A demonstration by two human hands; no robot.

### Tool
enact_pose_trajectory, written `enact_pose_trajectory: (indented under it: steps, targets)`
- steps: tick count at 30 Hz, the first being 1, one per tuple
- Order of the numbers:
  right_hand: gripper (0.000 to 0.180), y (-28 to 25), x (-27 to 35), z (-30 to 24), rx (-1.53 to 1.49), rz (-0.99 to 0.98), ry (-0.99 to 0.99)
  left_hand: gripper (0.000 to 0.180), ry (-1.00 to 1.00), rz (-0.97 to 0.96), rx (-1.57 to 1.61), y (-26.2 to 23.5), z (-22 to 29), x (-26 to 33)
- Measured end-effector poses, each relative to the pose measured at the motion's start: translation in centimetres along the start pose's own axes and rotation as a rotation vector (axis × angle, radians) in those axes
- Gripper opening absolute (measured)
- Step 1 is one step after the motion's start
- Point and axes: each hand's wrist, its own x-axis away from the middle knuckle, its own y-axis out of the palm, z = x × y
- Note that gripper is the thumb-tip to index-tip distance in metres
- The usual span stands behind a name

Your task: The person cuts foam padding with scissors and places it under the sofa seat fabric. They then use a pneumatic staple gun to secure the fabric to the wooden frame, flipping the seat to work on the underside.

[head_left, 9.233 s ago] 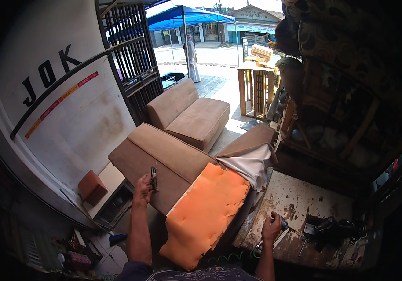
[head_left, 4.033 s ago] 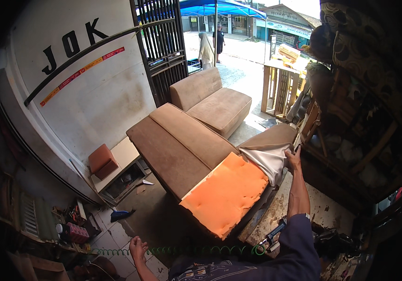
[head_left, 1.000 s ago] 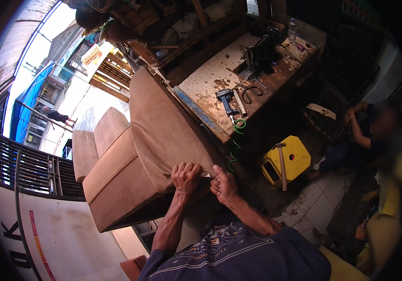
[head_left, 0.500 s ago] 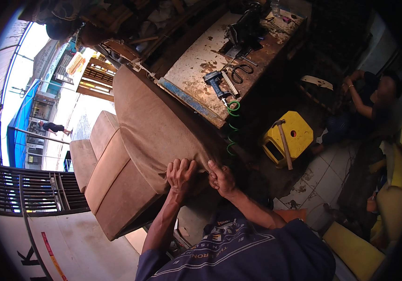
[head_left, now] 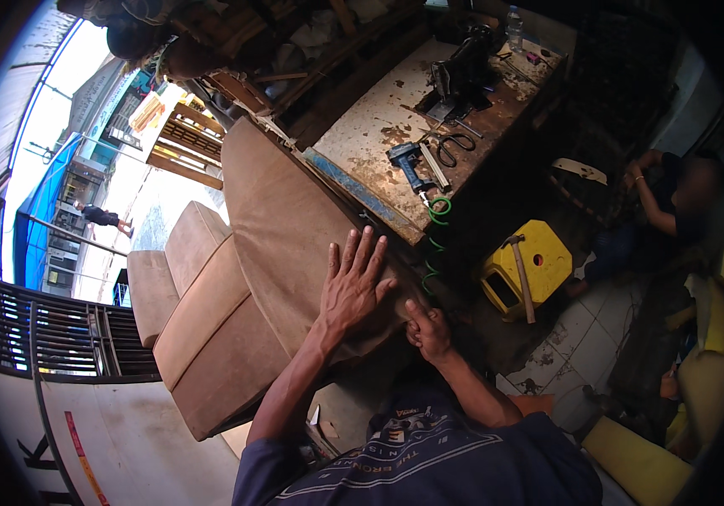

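Half a second ago the left hand (head_left: pixel 352 288) gripped the edge of the brown cushion cover (head_left: pixel 294 244) with curled fingers; now it lies flat and spread on the fabric. The right hand (head_left: pixel 428 331), just beside it, has slid lower along the edge.

R hand (head_left: pixel 428 331) fingertips hidden under brown cover (head_left: pixel 294 228) edge; seated person's face blurred.

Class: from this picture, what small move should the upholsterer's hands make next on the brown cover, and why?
Probably pull the cover's edge tighter with the right hand, which pinches it at the cushion's corner, while the left hand lies flat, fingers spread, on the brown cover, smoothing it.
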Motion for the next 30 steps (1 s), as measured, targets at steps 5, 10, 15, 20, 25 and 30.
enact_pose_trajectory:
  steps: [5, 10, 15, 20, 25, 30]
  targets:
    - [0.036, -0.2, 0.0, -0.8, 0.05, 0.057, 0.009, 0.087, 0.085, 0.153, 0.146, 0.3, 0.2, 1.7]
    - [0.037, -0.3, -1.0, -1.7, 0.104, 0.078, 0.063, 0.089, 0.023, 0.092, 0.193, 0.1, 0.5, 1.9]
    - [0.038, -1.4, -2.4, -5.1, 0.344, -0.131, 0.363, 0.085, -0.001, 0.13, 0.121, 0.6, 0.8, 1.6]
    - [0.038, -5.0, -9.1, -14.4, 1.415, -0.676, 0.45, 0.081, -0.038, 0.051, 0.153, 0.7, 0.8, 1.4]
    - [0.027, -7.5, -25.3, -16.5, 1.372, -0.053, -0.062, 0.08, -0.083, 0.073, 0.128, 0.4, 1.2, 1.4]
    - [0.057, -7.0, -39.2, -12.3, 1.745, 0.122, -0.532, 0.077, -0.119, 0.131, 0.122, 1.2, 1.5, 1.3]
